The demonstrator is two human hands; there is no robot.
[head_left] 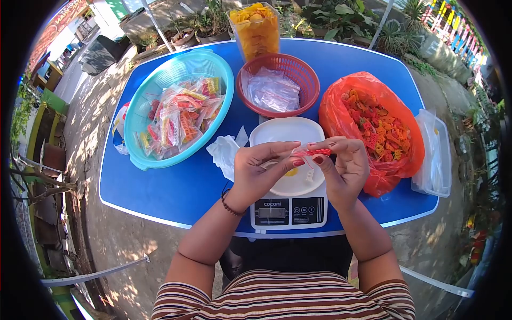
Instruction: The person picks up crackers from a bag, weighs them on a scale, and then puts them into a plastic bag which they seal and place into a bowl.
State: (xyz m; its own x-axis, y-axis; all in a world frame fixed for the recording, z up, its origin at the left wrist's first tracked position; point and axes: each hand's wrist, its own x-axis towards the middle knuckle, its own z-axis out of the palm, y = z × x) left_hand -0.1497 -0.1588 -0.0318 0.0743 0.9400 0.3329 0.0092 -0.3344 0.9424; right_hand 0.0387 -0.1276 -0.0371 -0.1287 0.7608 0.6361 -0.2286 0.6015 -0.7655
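Observation:
My left hand (256, 166) and my right hand (344, 166) meet over a kitchen scale. Pinched between the fingertips of both is a small clear plastic bag (305, 153) with red snack pieces in it. Beneath them, a white plate (266, 129) rests on the scale (288, 212), whose display is hard to read. A yellow piece and a pale piece lie on the plate, partly hidden by my hands. Crumpled white plastic (223, 154) lies beside my left wrist.
On the blue table (160, 194) stand a turquoise basket (141, 154) of filled packets, a red basket (309, 88) of clear bags, a tub of yellow chips (255, 32), a red bag (341, 90) of red and orange snacks, and a clear container (431, 160) at the right edge.

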